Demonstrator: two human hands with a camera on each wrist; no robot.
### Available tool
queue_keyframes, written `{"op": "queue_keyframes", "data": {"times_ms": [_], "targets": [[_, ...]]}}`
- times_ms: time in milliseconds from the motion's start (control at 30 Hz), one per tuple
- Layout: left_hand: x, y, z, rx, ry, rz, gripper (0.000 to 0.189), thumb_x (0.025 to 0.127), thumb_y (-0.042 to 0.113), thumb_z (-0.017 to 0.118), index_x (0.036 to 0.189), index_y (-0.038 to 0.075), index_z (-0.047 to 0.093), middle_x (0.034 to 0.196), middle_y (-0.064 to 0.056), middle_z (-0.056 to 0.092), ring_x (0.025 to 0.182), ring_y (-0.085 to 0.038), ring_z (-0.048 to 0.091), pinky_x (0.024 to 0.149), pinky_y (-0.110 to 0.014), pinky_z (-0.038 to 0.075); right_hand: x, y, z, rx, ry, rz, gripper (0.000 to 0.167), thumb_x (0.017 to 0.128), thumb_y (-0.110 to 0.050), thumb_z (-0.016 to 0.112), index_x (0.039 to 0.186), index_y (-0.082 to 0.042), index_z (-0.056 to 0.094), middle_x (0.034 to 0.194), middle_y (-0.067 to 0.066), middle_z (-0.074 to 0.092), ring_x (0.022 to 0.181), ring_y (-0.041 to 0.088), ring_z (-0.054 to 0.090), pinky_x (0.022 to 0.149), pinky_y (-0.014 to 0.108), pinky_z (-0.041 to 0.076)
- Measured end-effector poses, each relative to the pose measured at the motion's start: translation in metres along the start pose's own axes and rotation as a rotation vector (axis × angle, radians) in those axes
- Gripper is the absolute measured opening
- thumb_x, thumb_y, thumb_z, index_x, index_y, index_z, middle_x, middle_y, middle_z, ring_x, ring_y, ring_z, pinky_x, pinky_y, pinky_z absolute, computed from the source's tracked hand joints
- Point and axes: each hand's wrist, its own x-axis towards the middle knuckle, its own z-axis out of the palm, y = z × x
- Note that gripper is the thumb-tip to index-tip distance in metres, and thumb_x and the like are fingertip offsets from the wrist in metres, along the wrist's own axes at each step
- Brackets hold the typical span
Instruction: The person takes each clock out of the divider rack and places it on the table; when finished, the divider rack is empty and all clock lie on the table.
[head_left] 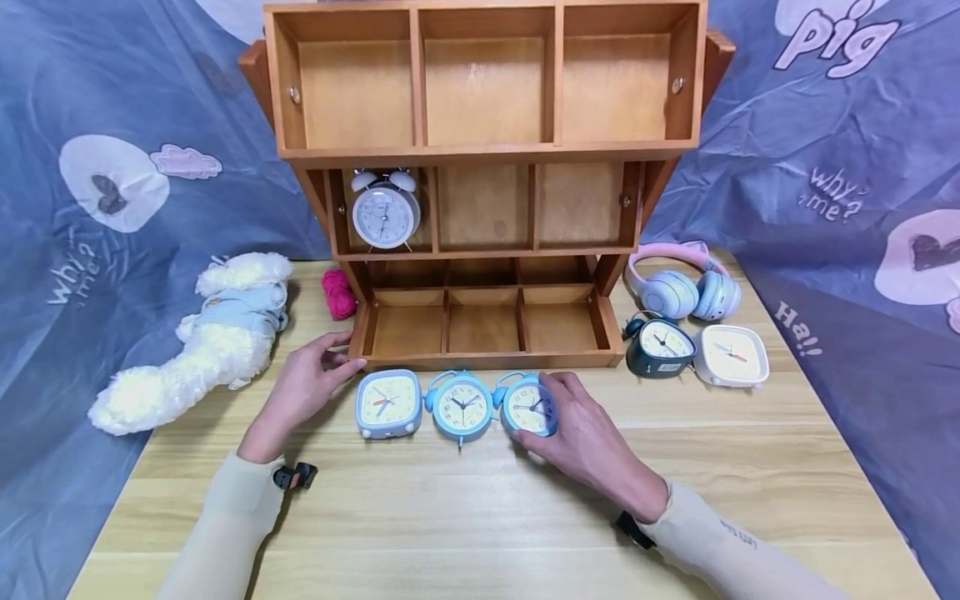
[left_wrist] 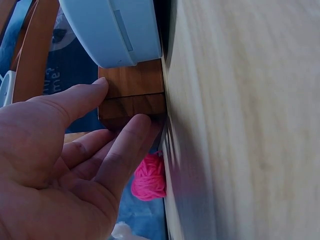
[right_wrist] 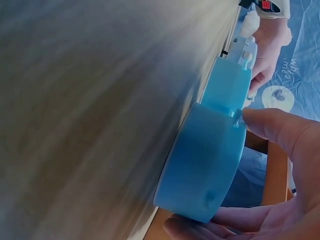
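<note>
My right hand (head_left: 581,429) grips a round light-blue alarm clock (head_left: 527,406) by its side, thumb on the near edge and fingers at the far side. In the right wrist view the clock's blue casing (right_wrist: 202,160) lies between thumb and fingers. To its left is a matching round blue alarm clock (head_left: 462,406), then a squarish blue alarm clock (head_left: 387,402). My left hand (head_left: 306,387) is at the lower left corner of a tiered wooden shelf (head_left: 487,362). In the left wrist view its thumb and fingers are loosely spread around that corner (left_wrist: 132,102).
A white twin-bell clock (head_left: 384,217) stands in the middle tier's left compartment. Right of the shelf are a dark green clock (head_left: 660,346), a white clock (head_left: 732,356) and headphones (head_left: 671,292). A white plush toy (head_left: 225,342) and pink yarn (head_left: 339,294) lie left.
</note>
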Motion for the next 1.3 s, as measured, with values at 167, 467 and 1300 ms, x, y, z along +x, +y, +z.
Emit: {"op": "queue_keyframes", "data": {"times_ms": [167, 467, 1300], "targets": [[0.001, 0.001, 0.0, -0.007, -0.002, -0.007, 0.057, 0.108, 0.025, 0.079, 0.155, -0.001, 0.062, 0.121, -0.028, 0.082, 0.114, -0.043, 0.081, 0.096, -0.059, 0.065, 0.0, -0.001, 0.0, 0.001, -0.017, 0.023, 0.095, 0.088, -0.042, 0.095, 0.158, 0.009, 0.055, 0.148, 0.024, 0.062, 0.129, 0.04, 0.071, 0.113, 0.057, 0.059], [0.0, 0.001, -0.001, -0.007, -0.005, -0.011, 0.057, 0.108, 0.025, 0.079, 0.156, -0.001, 0.061, 0.121, -0.028, 0.082, 0.114, -0.044, 0.081, 0.098, -0.061, 0.064, 0.002, -0.004, -0.003, 0.018, 0.008, 0.012, 0.093, 0.09, -0.042, 0.092, 0.159, 0.007, 0.055, 0.146, 0.022, 0.062, 0.126, 0.037, 0.07, 0.111, 0.056, 0.06], [-0.001, -0.001, -0.001, -0.02, -0.002, -0.009, 0.057, 0.108, 0.024, 0.079, 0.156, -0.001, 0.061, 0.125, -0.029, 0.081, 0.116, -0.044, 0.08, 0.096, -0.059, 0.065, 0.048, -0.06, -0.018, 0.145, 0.119, -0.131, 0.097, 0.092, -0.048, 0.091, 0.169, -0.009, 0.048, 0.162, 0.015, 0.055, 0.139, 0.036, 0.065, 0.111, 0.057, 0.06]]}}
